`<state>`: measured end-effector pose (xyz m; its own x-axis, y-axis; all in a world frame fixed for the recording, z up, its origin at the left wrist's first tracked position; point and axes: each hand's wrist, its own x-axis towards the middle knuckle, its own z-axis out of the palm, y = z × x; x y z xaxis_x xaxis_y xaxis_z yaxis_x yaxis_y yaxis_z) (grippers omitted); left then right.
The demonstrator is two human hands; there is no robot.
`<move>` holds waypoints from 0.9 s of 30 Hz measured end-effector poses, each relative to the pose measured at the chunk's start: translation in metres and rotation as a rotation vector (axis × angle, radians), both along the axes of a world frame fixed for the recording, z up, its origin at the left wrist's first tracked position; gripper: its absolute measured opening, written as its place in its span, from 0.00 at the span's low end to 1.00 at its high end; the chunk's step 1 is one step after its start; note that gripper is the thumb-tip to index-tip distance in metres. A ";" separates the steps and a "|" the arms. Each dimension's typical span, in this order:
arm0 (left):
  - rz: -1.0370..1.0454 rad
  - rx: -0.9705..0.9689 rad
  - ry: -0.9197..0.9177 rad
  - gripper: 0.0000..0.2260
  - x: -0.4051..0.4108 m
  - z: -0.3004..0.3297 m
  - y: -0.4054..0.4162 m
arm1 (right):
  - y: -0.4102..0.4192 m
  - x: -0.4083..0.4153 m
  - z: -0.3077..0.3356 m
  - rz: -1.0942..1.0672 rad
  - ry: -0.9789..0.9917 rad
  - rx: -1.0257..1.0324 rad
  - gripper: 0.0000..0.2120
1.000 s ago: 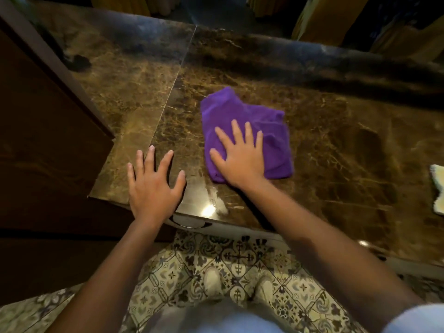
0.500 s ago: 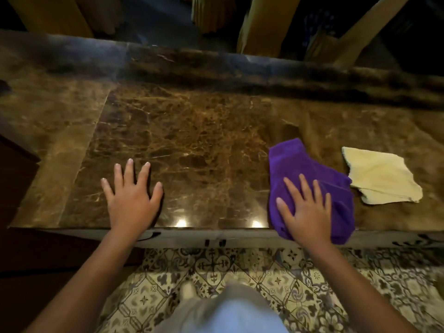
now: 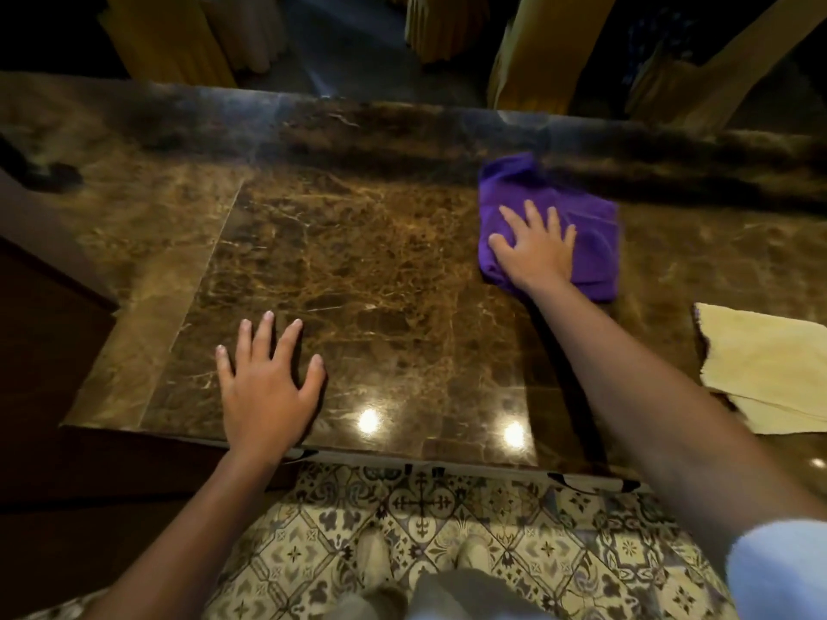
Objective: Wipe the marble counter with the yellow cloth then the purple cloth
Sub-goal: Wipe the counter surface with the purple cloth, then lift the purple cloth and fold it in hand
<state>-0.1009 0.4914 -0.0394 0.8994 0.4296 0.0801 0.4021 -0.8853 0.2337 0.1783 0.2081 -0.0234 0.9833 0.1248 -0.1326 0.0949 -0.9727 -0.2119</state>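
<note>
Right hand (image 3: 534, 252) lies flat, fingers spread wide, palm pressing the purple cloth (image 3: 581, 226) onto the table (image 3: 358, 270); nothing is pinched, the cloth is held by downward pressure alone, which suits sliding it as a pad. The cloth sits toward the far right of the slab, near the dark raised back edge. Left hand (image 3: 266, 387) is likewise open and flat, empty, planted on bare marble near the front edge, probably as a brace while the other arm reaches. Yellow cloth (image 3: 769, 369) lies loose at the right edge of view, well apart from both hands, so the yellow pass is judged complete and the purple pass is the step in hand. Materials: polished brown marble with pale veining, glossy enough to mirror two ceiling lights; purple cloth plush, folded thick, edges rounded; yellow cloth thinner, terry-like, lying in flat overlapping layers. Patterned floor tiles (image 3: 425, 507) below.
</note>
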 end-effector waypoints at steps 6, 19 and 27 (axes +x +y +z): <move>0.002 -0.020 -0.060 0.26 0.000 -0.003 0.000 | 0.098 -0.089 -0.003 0.505 -0.060 0.069 0.27; -0.080 -0.284 -0.238 0.23 -0.010 0.001 0.006 | 0.077 -0.247 -0.005 0.461 -0.215 0.496 0.15; -0.049 -0.758 -0.305 0.23 -0.040 0.023 -0.010 | 0.072 -0.263 0.048 -0.269 0.209 1.292 0.12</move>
<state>-0.1409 0.4812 -0.0159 0.9043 0.4260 0.0280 0.1888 -0.4579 0.8687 -0.0845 0.2804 0.0250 0.9728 0.0805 -0.2173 -0.2141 -0.0473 -0.9757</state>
